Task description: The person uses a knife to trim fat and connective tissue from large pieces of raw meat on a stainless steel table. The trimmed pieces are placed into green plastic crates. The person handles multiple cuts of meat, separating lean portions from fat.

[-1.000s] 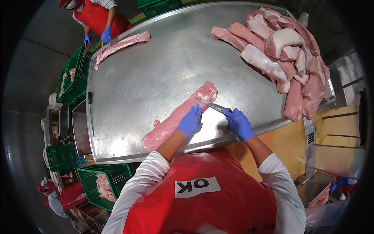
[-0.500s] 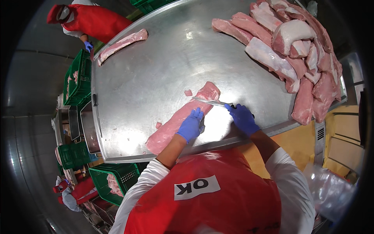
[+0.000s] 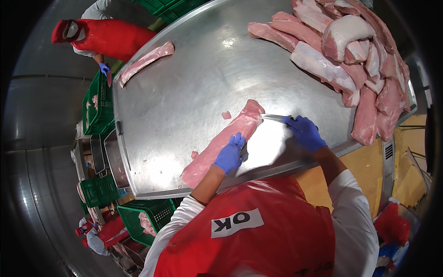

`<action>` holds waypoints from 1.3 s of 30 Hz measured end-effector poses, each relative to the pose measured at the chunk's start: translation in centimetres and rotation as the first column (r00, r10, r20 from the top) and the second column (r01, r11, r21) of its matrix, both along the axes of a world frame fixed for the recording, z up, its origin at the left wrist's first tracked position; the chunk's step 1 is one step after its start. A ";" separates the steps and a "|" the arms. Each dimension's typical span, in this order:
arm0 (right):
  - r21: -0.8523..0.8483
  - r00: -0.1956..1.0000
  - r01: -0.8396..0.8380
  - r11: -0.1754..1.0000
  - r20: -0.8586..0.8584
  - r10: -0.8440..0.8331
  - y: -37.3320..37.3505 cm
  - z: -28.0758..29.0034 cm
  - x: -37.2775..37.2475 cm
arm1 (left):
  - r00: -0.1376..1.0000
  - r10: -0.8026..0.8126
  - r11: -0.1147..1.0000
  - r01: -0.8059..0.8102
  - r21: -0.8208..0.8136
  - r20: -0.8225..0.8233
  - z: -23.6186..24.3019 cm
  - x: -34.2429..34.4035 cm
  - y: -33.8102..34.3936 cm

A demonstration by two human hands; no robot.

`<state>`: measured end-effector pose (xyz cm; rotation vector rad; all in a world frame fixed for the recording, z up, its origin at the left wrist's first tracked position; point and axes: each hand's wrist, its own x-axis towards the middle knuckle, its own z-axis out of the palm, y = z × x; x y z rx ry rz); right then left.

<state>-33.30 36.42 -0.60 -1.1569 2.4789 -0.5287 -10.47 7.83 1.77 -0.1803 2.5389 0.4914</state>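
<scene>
A long pink pork loin lies slantwise on the metal table, its far end pointing up and to the right. My left hand, in a blue glove, rests on its near half with the fingers stretched out over the meat. In my blue-gloved right hand is a knife, gripped by its handle. The blade points left, and its tip is at the loin's far right end. A small meat scrap sits left of the loin, and another scrap touches or nearly touches its left side.
Many pork loins are heaped at the table's far right. One narrow strip of meat lies near the far left edge of the metal table. Green crates with meat stand along the left side, where a co-worker in red is standing.
My right hand has drawn the knife rightward, from across the loin's top to its far right end. My left hand stays on the meat. The whole view has shifted slightly.
</scene>
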 end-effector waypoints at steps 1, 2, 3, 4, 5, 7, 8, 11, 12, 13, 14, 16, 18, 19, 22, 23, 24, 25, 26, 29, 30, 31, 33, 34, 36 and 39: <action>-0.014 0.999 0.040 0.999 0.036 -0.039 0.9 -0.1 -0.3 | 1.000 0.006 1.000 -0.006 0.014 -0.002 0.0 -0.1 -0.1; -0.019 0.998 0.049 0.999 0.044 -0.048 1.5 -0.7 -0.3 | 1.000 0.008 1.000 -0.008 0.027 -0.005 0.0 -0.2 -0.2; -0.025 0.997 0.059 0.998 0.051 -0.057 1.8 -1.4 -0.2 | 1.000 -0.015 1.000 0.015 0.012 -0.008 0.0 -0.2 -0.1; -0.035 0.997 0.062 0.997 0.056 -0.060 1.4 -1.1 -0.3 | 0.999 -0.033 0.999 0.033 -0.008 -0.014 0.0 0.0 0.0; -0.024 0.994 0.074 0.997 0.079 -0.072 1.6 -0.5 -0.7 | 0.998 -0.052 0.998 0.051 -0.027 -0.020 0.0 0.0 0.0; 0.002 0.986 0.105 0.994 0.129 -0.104 2.7 1.0 -1.6 | 0.999 0.009 1.000 -0.009 0.002 -0.045 0.0 -0.1 0.1; -0.030 0.991 0.112 0.993 0.082 -0.109 3.5 0.5 -1.8 | 0.998 0.034 0.999 -0.033 0.020 -0.053 0.1 -0.1 0.2; -0.121 0.983 0.185 0.975 0.025 -0.183 6.9 -1.0 -3.2 | 1.000 0.001 0.999 -0.002 -0.041 -0.016 0.8 -1.2 0.4; -0.145 0.969 0.244 0.959 0.065 -0.236 7.9 -0.9 -3.5 | 0.997 0.076 0.997 -0.076 -0.003 -0.013 0.2 -1.8 -0.1; -0.167 0.952 0.301 0.939 0.104 -0.287 8.7 -0.5 -3.7 | 0.988 0.151 0.988 -0.151 0.035 -0.008 -1.0 -2.7 -0.8; -0.162 0.946 0.323 0.932 0.097 -0.311 9.5 -0.5 -3.4 | 0.975 0.221 0.973 -0.221 0.074 0.005 -1.3 -3.9 -1.0; -0.150 0.927 0.374 0.915 0.086 -0.365 11.1 -0.6 -2.3 | 0.891 0.145 0.989 -0.148 0.026 -0.429 -1.0 -6.6 0.2; -0.183 0.908 0.420 0.889 0.097 -0.409 12.1 -1.5 0.3 | 0.831 0.082 0.994 -0.110 -0.019 -0.551 -1.0 -9.3 0.6; -0.201 0.899 0.437 0.877 0.099 -0.426 12.4 -1.6 1.5 | 0.874 0.073 0.994 -0.103 -0.037 -0.481 -1.4 -10.6 0.2; -0.209 0.884 0.466 0.860 0.147 -0.443 12.3 -0.3 4.5 | 0.882 0.067 0.993 -0.102 -0.051 -0.467 -3.5 -13.1 -1.1; -0.210 0.894 0.448 0.869 0.135 -0.428 12.3 -0.2 5.4 | 0.921 0.069 0.995 -0.093 -0.045 -0.382 -3.5 -14.0 -2.1; -0.211 0.904 0.427 0.879 0.122 -0.410 12.2 -0.3 6.2 | 0.953 0.072 0.996 -0.086 -0.038 -0.294 -3.4 -14.7 -3.0; -0.215 0.912 0.409 0.887 0.110 -0.395 11.9 -0.5 6.6 | 0.933 0.015 0.999 -0.030 -0.037 -0.360 -2.8 -15.6 -3.8; -0.228 0.929 0.370 0.901 0.104 -0.355 11.5 -0.9 6.9 | 0.944 -0.054 0.999 0.047 -0.028 -0.327 -2.3 -16.6 -4.8; -0.257 0.966 0.259 0.931 0.091 -0.244 9.2 -1.9 7.7 | 0.941 -0.247 0.969 0.245 -0.036 -0.232 -1.2 -20.0 -6.6; -0.261 0.972 0.234 0.936 0.091 -0.218 7.8 -1.9 7.7 | 0.954 -0.231 0.972 0.233 -0.011 -0.189 -0.9 -20.6 -6.5; -0.266 0.976 0.213 0.940 0.093 -0.195 6.2 -1.8 7.8 | 0.965 -0.219 0.975 0.223 0.013 -0.143 -0.1 -21.3 -5.9; -0.387 0.981 0.141 0.911 -0.069 -0.181 2.9 -1.6 7.5 | 0.976 -0.207 0.975 0.212 0.071 -0.071 0.6 -22.2 -5.5; -0.438 0.973 0.095 0.894 -0.149 -0.176 1.1 -1.4 7.4 | 0.977 -0.206 0.972 0.210 0.107 -0.045 0.6 -22.5 -5.6; -0.228 0.984 0.095 0.969 -0.127 -0.127 -2.6 -0.9 7.0 | 0.973 -0.231 0.966 0.230 0.115 -0.009 0.8 -22.9 -5.4; -0.035 0.985 0.067 0.997 -0.157 -0.072 -7.7 -1.2 6.7 | 0.952 -0.304 0.951 0.303 0.054 0.014 1.4 -23.9 -5.0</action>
